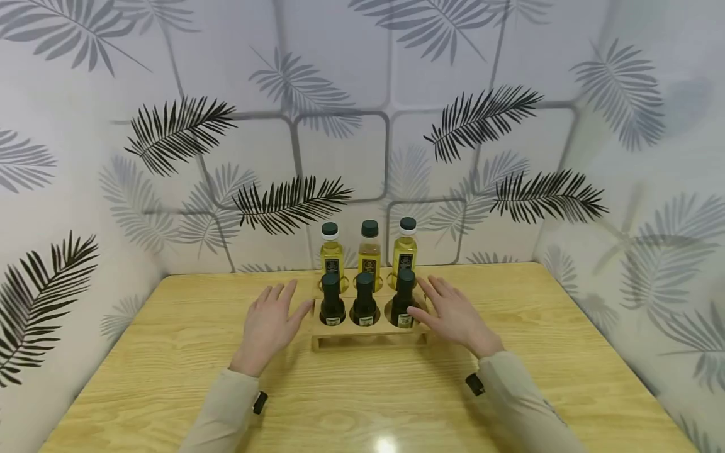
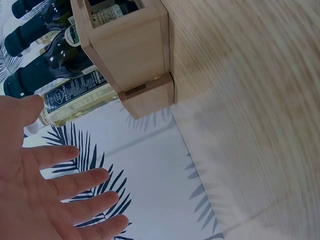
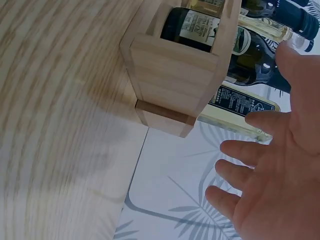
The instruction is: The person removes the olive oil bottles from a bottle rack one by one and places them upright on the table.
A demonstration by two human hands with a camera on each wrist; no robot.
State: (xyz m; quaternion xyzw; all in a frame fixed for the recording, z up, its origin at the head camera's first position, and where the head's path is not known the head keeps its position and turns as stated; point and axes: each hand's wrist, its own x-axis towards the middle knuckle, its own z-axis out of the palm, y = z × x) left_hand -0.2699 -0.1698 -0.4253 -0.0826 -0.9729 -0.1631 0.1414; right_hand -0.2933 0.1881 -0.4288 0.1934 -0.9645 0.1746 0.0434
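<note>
In the head view, we see two forearms in light sleeves point(image 1: 218, 409) which enter from the bottom edge and point up toward the middle of the frame. The left hand point(image 1: 269, 326) is at left of centre, with its back turned up, the fingers pointing to the top and the thumb stretched to the right. The right hand point(image 1: 457, 318) is at right of centre; its fingers lean to the upper left and its thumb points to the left. Both grips are wide: the fingers are spread and we see nothing held in them.

Between the two hands, near the centre of the frame, a wooden rack point(image 1: 370, 333) stands on the surface point(image 1: 362, 390). It carries three dark bottles point(image 1: 364, 307) in the front row and three yellow bottles point(image 1: 369, 259) behind, all upright. The left thumb comes just beside the left edge of the rack. The right thumb overlaps the rightmost dark bottle, but we cannot tell if it touches it.

In the left wrist view, the rack is in the upper left and the open palm is at the lower left. In the right wrist view, the rack is at the upper middle, and the palm is on the right side.
</note>
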